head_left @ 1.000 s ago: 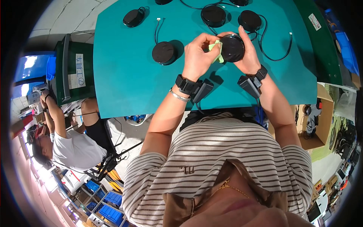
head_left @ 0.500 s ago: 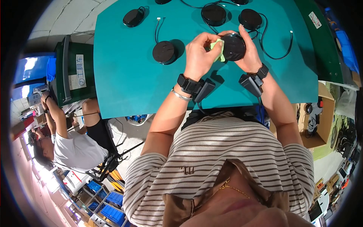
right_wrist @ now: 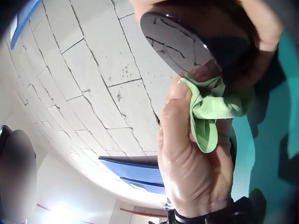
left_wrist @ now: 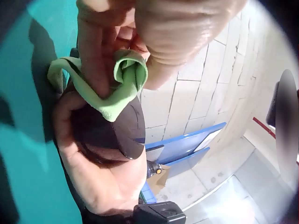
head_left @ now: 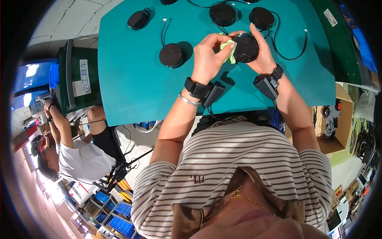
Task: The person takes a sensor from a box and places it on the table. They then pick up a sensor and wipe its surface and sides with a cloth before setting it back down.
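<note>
In the head view my right hand (head_left: 262, 59) grips a glossy black round puck-shaped device (head_left: 246, 49), its thumb along the right side and its other fingers behind. My left hand (head_left: 205, 59) pinches a crumpled light green cloth (head_left: 232, 59) between thumb and fingers, right at the device's left rim. Seen from the left wrist, the folded cloth (left_wrist: 110, 105) overlaps the dark face of the device, which rests in the right palm. The right wrist view shows the shiny round face (right_wrist: 173, 39) tilted, with the cloth (right_wrist: 205, 109) bunched at its lower edge.
More black pucks lie on the green table (head_left: 131, 87): one to the left (head_left: 171, 55), one at the far left (head_left: 138, 20), others at the back. A black cable (head_left: 288, 59) loops at right. A person (head_left: 83, 159) sits at left; a cardboard box (head_left: 342, 139) stands at right.
Both hands keep their holds on the cloth and the device. The cloth's folds have shifted slightly at the device's left rim, and the head view has drifted a little.
</note>
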Available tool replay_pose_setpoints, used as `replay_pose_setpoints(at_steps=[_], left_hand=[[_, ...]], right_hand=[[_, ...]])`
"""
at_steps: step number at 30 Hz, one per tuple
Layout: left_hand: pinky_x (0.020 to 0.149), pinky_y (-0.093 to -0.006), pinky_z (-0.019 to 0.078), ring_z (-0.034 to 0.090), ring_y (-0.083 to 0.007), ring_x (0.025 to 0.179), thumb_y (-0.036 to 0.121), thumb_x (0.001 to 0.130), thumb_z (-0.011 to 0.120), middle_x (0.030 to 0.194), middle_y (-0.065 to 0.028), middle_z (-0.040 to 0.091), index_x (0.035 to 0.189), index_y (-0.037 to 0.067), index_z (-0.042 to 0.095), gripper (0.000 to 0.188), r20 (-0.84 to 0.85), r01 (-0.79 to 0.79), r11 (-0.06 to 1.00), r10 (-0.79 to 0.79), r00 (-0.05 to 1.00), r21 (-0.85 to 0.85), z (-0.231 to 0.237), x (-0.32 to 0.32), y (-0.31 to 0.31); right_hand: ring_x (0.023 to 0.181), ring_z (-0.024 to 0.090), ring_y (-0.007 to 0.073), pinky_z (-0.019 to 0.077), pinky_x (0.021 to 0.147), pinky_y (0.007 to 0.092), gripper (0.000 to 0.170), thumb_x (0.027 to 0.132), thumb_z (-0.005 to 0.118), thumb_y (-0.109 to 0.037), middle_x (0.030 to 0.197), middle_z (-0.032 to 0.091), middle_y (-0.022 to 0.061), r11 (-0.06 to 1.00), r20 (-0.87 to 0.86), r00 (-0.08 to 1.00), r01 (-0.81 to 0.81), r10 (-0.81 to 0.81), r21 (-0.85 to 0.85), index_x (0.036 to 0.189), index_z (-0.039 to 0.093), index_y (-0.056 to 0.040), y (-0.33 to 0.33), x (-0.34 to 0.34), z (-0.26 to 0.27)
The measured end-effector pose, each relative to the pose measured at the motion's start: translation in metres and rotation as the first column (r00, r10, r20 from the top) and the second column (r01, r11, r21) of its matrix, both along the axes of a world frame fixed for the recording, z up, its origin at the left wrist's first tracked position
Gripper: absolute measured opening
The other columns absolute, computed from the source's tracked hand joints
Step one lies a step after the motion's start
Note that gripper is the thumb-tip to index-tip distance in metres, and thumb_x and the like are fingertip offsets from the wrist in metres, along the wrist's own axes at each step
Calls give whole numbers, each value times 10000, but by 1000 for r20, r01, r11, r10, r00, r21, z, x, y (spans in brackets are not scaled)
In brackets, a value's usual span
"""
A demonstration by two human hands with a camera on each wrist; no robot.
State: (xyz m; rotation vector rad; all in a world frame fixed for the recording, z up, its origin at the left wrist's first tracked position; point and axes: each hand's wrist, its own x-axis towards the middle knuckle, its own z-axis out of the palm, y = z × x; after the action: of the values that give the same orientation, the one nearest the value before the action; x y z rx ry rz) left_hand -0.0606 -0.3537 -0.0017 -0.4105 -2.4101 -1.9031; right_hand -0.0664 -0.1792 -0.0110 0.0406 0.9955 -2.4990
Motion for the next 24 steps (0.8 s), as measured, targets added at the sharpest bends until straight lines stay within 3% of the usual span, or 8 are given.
replay_pose_setpoints(at_steps=[8,10,16,20,24], left_hand=[[658,-216,507,617,-62,761,103,862,703,836,-35,678,965,-19,648,169,-46,1,1000,-2,999,-10,-1,0,0],[663,-215,508,618,-62,761,97,863,698,834,-37,681,967,-17,648,162,21,19,999,-20,1000,28,-1,0,-1],[665,-213,506,618,-60,758,106,862,699,832,-41,683,967,-18,648,170,15,74,997,-74,997,-30,4,-2,-5],[673,-218,508,621,-63,764,108,858,702,836,-42,684,978,-16,647,182,74,13,1000,-13,997,0,3,-1,-3],[674,-220,506,616,-64,755,108,860,697,824,-38,681,976,-16,650,176,-20,45,997,-46,999,-59,7,-3,-6]], right_hand=[[960,648,156,511,869,309,566,977,401,-534,1046,669,83,1000,-35,999,-11,11,-18,1077,633,-28,1,0,-2],[956,649,155,511,866,306,562,977,402,-533,1039,669,79,1000,-28,1000,4,-4,4,1076,634,-30,1,0,-2],[948,651,154,514,858,303,554,976,407,-530,1020,669,72,1000,-1,1000,4,-4,-12,1071,635,-35,3,0,-5],[942,654,158,521,847,313,549,977,410,-525,1019,671,74,1000,-39,999,15,-15,2,1070,635,-33,-2,-2,-3],[943,654,161,520,851,313,546,978,411,-520,1021,671,76,1000,5,1000,30,-30,-5,1075,632,-31,1,-1,-3]])
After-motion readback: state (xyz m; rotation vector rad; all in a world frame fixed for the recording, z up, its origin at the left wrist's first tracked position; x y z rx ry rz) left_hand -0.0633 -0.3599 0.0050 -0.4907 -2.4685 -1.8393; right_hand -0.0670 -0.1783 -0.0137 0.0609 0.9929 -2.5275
